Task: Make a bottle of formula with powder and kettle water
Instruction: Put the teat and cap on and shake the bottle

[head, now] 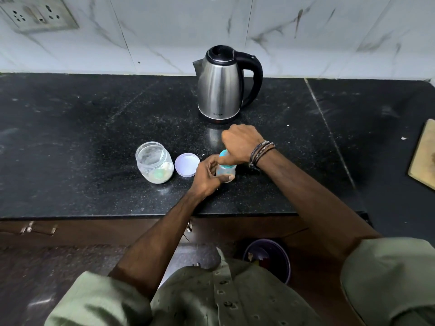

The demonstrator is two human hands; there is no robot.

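Bottle (225,171) stands on the counter (94,128) before me, my left hand (207,176) gripping its body and my right hand (242,143) clenched over its blue cap, behind it a kettle (220,85) marked MILTON.

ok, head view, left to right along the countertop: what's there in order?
Open powder jar → its lid lying flat → left hand gripping the baby bottle → right hand on the bottle's top → wooden board at the edge. Kettle stands behind.
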